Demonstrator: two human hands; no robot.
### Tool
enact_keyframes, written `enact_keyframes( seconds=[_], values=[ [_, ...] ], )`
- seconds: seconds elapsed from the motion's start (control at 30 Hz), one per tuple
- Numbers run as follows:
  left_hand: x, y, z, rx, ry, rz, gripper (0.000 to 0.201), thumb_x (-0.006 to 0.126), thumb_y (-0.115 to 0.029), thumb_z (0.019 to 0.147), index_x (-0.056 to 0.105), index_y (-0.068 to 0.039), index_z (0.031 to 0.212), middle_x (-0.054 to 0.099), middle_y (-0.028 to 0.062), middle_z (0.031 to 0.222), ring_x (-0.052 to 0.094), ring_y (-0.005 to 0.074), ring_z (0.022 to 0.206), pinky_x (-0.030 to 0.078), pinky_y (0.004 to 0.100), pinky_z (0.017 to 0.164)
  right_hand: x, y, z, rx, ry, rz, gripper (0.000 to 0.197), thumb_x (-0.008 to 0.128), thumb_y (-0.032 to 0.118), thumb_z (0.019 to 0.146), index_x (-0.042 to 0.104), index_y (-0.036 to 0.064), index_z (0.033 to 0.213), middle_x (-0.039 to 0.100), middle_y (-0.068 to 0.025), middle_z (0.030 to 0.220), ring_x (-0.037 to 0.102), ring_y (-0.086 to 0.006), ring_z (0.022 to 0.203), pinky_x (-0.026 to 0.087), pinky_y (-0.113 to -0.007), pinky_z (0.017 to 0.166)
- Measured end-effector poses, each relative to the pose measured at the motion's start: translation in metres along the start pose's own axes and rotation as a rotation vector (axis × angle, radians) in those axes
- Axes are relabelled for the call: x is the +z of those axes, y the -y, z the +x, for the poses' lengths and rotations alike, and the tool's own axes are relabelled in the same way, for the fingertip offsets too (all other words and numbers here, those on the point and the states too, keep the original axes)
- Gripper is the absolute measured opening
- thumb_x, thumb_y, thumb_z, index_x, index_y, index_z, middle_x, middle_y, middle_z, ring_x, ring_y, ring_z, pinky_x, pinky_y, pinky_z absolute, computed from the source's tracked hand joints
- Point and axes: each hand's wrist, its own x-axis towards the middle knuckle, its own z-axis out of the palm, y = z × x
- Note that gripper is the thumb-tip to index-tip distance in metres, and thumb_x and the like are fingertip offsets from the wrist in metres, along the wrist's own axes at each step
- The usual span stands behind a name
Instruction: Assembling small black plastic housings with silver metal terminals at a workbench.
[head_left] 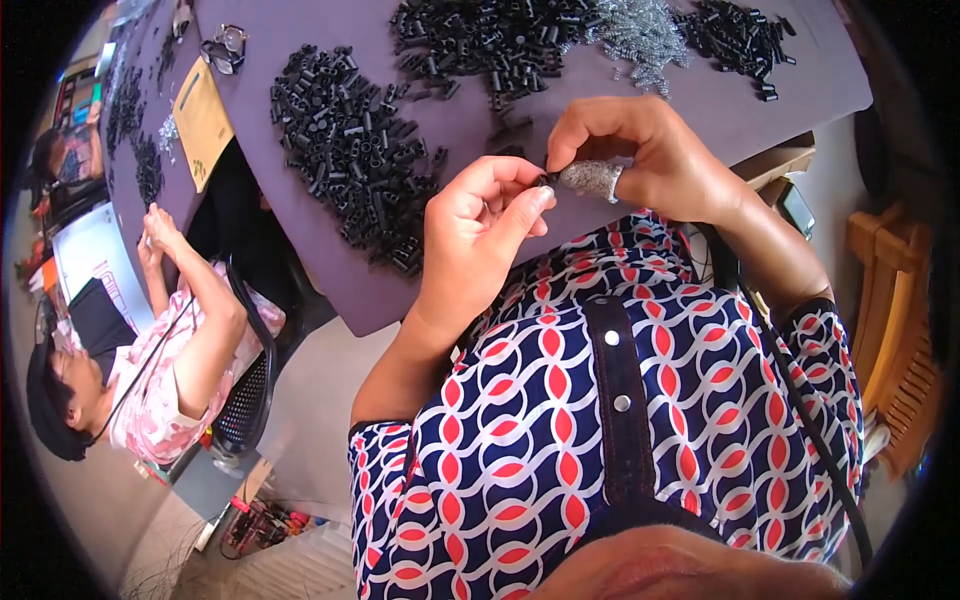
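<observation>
My left hand [483,218] and my right hand [640,150] meet above the near edge of the purple-covered table [470,130]. Between their fingertips is pinched a small black tube piece [546,180]. The thumb of my right hand wears a grey mesh finger cover [592,179]. A pile of black tube pieces [355,150] lies just left of my left hand. Another black pile [490,40] and a heap of small silver springs [640,35] lie farther back on the table.
A co-worker in a pink patterned top [150,390] sits at the left on a black chair [250,390], hands raised. A tan envelope [203,120] and more black pieces [740,35] lie on the table. A wooden chair [895,330] stands at the right.
</observation>
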Motion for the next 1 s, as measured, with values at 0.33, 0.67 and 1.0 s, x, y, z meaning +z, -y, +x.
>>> enact_keyframes(
  seconds=[0.33, 0.67, 1.0],
  values=[
    [0.007, -0.008, 0.001, 0.001, 0.021, 0.045, 0.018, 0.066, -0.003, 0.093, 0.063, 0.004, 0.11, 0.071, 0.0095, 0.091, 0.063, 0.0104, 0.073, 0.052, 0.0228, 0.07, -0.006, -0.004, -0.007, 0.069, -0.013, 0.264, 0.032, 0.051, -0.02, 0.076, 0.065, -0.0065, 0.101, 0.068, -0.0056, 0.093, 0.065, -0.012, 0.084, 0.054, -0.026, 0.078],
    [0.011, -0.006, 0.0, 0.067, 0.003, 0.149, 0.018, 0.067, -0.004, 0.093, 0.065, 0.004, 0.109, 0.071, 0.0088, 0.092, 0.063, 0.0097, 0.073, 0.051, 0.0219, 0.07, -0.012, 0.004, -0.003, 0.249, 0.106, 0.24, 0.034, 0.052, -0.019, 0.073, 0.065, -0.0057, 0.102, 0.067, -0.0052, 0.093, 0.064, -0.0108, 0.087, 0.053, -0.025, 0.075],
    [0.003, -0.004, 0.005, 0.041, 0.013, 0.024, 0.018, 0.067, -0.004, 0.093, 0.065, 0.005, 0.108, 0.071, 0.0094, 0.091, 0.063, 0.0099, 0.072, 0.051, 0.0219, 0.069, -0.004, -0.002, -0.01, 0.0, -0.064, -0.032, 0.023, 0.065, -0.008, 0.086, 0.064, -0.0029, 0.108, 0.066, -0.0029, 0.097, 0.064, -0.0122, 0.095, 0.051, -0.026, 0.088]
  ],
)
